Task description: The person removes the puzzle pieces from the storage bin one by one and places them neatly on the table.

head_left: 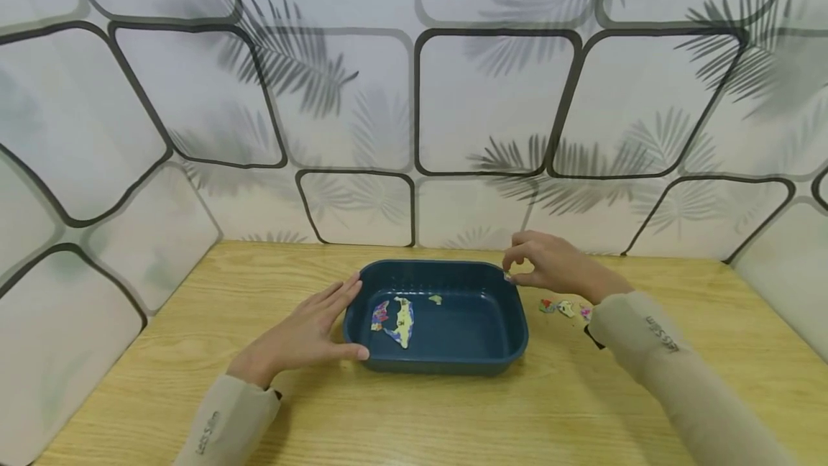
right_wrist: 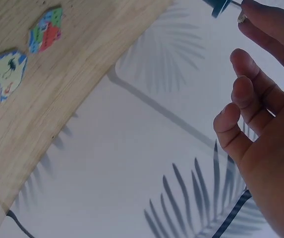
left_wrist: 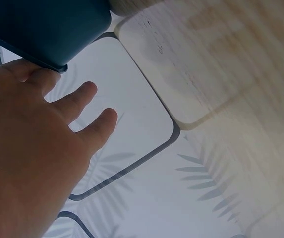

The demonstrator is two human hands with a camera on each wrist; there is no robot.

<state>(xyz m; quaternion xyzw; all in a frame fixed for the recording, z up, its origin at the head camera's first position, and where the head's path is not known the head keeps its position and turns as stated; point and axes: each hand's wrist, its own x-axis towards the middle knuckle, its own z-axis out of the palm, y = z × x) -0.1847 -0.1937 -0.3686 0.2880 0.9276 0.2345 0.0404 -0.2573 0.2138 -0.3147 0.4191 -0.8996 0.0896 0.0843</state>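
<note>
A dark blue rectangular basin [head_left: 466, 329] stands on the wooden table. My left hand [head_left: 310, 333] rests on its left rim with fingers extended and thumb near the front corner. At the back right corner of the rim, my right hand [head_left: 553, 265] pinches a small pale piece [right_wrist: 242, 18] between thumb and index finger; most of it is hidden. Inside the basin lie a long yellow-and-blue printed puzzle piece [head_left: 404, 322], a multicoloured piece [head_left: 379, 316] beside it, and a small yellowish-green piece [head_left: 436, 299] farther back.
Right of the basin, on the table [head_left: 414, 423], lie a red, green and blue piece [right_wrist: 46, 30], a pale yellow piece with blue edges [right_wrist: 5, 73] and a pinkish piece [head_left: 585, 313] near the right sleeve. A patterned wall covering [head_left: 362, 113] rises behind and at both sides.
</note>
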